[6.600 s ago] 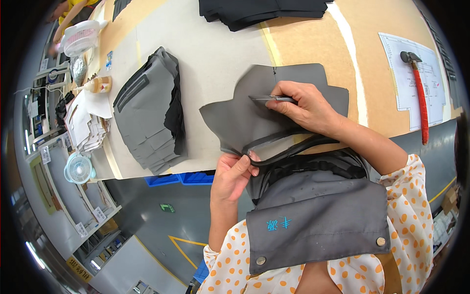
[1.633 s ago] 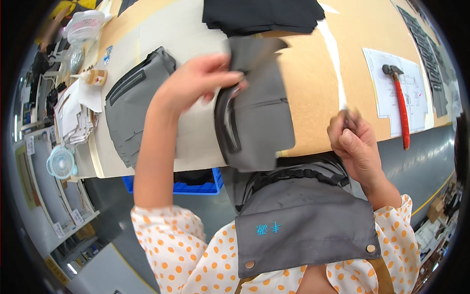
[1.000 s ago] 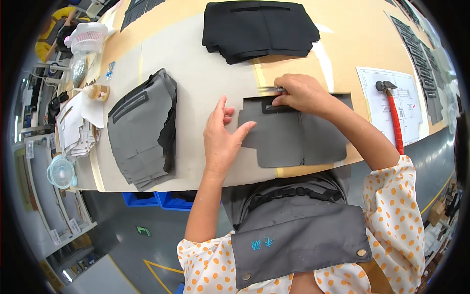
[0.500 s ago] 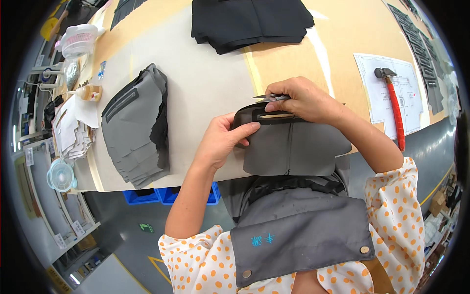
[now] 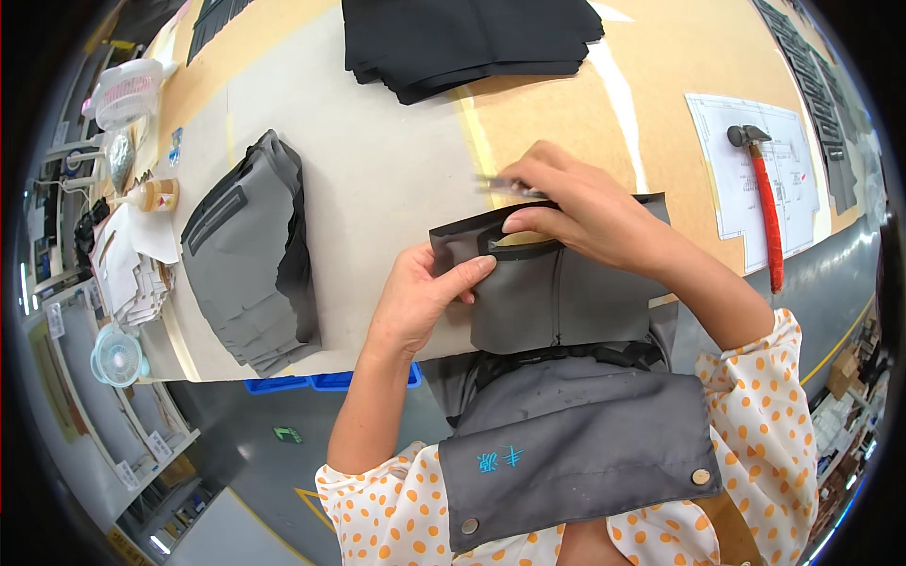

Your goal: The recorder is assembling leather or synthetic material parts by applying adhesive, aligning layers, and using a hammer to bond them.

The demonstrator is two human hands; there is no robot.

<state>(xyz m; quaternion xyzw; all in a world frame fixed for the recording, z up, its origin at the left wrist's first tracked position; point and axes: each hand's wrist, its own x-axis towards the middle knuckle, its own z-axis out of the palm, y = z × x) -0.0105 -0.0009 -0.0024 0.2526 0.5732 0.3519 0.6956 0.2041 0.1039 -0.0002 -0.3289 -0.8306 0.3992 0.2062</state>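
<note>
A grey fabric panel (image 5: 604, 297) with a black-edged slot and a vertical seam lies at the table's near edge, just in front of my apron. My left hand (image 5: 408, 300) pinches its left side, thumb on top below the end of the slot. Over the upper edge, my right hand (image 5: 590, 212) is closed around small metal scissors (image 5: 505, 186), whose blades point left and are smeared by motion. The right thumb presses at the slot's upper edge. Through the slot, which gapes slightly, the pale tabletop shows.
Left of my hands lies a stack of grey panels (image 5: 250, 274); black panels (image 5: 472, 42) are piled at the back. A red-handled hammer (image 5: 769, 217) rests on a printed drawing (image 5: 722, 170) at right. A glue-like bottle (image 5: 156, 195) and small fan (image 5: 118, 357) stand far left.
The panel's upper edge, bent over before, now spreads flatter with its corners showing. My right hand and the scissors have shifted slightly left, and the right thumb has moved to the slot.
</note>
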